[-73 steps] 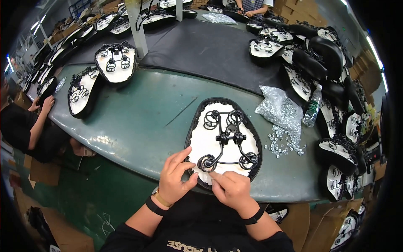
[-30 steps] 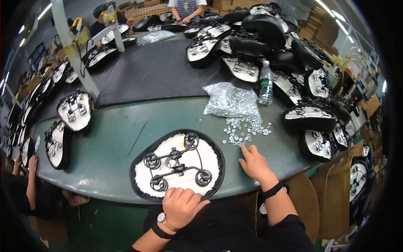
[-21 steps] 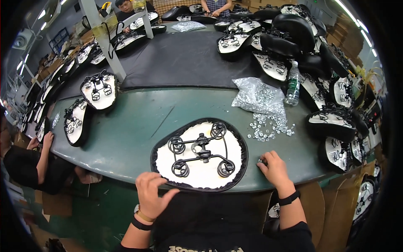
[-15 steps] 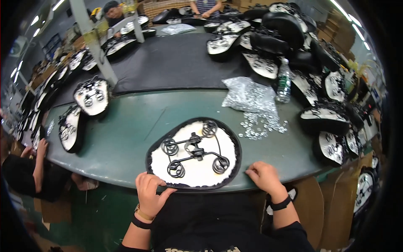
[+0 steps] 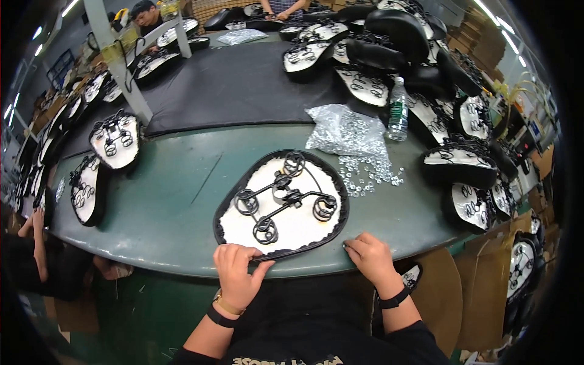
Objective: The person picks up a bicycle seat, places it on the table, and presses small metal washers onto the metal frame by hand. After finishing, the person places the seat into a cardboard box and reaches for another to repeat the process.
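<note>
Head view, near edge first: left hand [image 5: 236,277] at the table rim, fingers curled, thumb and fingertips pinching the near edge of the saddle base [image 5: 281,207]. Right hand [image 5: 370,257] loosely curled on the green table [image 5: 164,201] just beside the same base's near right corner, fingertips at or very close to its rim; cannot tell whether anything is pinched there. Black bands on both wrists. Saddle base flat on the table between and just beyond the 2 hands, underside up: white inner face, black rim, black wire frame with 4 coil springs on top. Farther right, loose small silver washers [image 5: 370,173] scattered on the green surface, touching a clear plastic bag [image 5: 348,131] of more of them just behind. Beside the bag, an upright water bottle [image 5: 397,117]. Along the right rim, a crowded row of other saddles [image 5: 459,167], some underside up, some black top up. On the left rim, 2 more saddle bases [image 5: 114,139], well apart from the one in hand, with another person's hand near the far left edge. Beyond the green surface, a black mat [image 5: 231,85] across the middle of the table, more saddles past it, and people at the far end.
</note>
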`<state>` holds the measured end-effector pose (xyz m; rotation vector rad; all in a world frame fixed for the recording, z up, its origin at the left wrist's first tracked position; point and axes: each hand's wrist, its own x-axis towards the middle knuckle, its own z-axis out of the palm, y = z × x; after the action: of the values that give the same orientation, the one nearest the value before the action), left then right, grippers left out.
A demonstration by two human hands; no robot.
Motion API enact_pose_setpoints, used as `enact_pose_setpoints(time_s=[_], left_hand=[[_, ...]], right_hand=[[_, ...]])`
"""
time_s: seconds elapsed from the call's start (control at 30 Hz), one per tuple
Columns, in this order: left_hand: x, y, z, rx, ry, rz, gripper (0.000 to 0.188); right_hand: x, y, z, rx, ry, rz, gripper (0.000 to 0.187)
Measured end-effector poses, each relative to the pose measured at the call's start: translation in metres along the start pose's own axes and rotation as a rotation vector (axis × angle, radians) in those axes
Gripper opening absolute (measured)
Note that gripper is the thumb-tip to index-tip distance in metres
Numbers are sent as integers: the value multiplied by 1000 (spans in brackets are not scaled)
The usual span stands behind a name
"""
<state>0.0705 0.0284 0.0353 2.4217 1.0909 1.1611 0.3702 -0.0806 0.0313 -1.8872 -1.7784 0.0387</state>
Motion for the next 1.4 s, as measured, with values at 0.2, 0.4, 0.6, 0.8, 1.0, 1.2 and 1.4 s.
enact_pose_setpoints(time_s=[0.2, 0.4, 0.6, 0.8, 1.0, 1.2, 1.4], left_hand=[[-3, 2, -3, 31, 0, -39, 50], [3, 0, -7, 123, -70, 15, 71], [10, -5, -8, 55, -98, 43, 72], [13, -12, -9, 58, -140, 131, 63], [9, -15, -5, 62, -127, 126, 68], [12, -13, -10, 59, -134, 138, 64], [19, -16, -16, 89, -191, 171, 64]], right_hand=[[34, -65, -11, 218, 230, -66, 11], [77, -105, 25, 250, 50, -210, 13], [93, -116, 33, 303, -216, 43, 13], [99, -116, 35, 240, -287, 17, 18], [100, -116, 35, 249, -365, 96, 24], [96, -116, 37, 273, -273, 96, 18], [85, -92, 25, 235, -151, -224, 24]])
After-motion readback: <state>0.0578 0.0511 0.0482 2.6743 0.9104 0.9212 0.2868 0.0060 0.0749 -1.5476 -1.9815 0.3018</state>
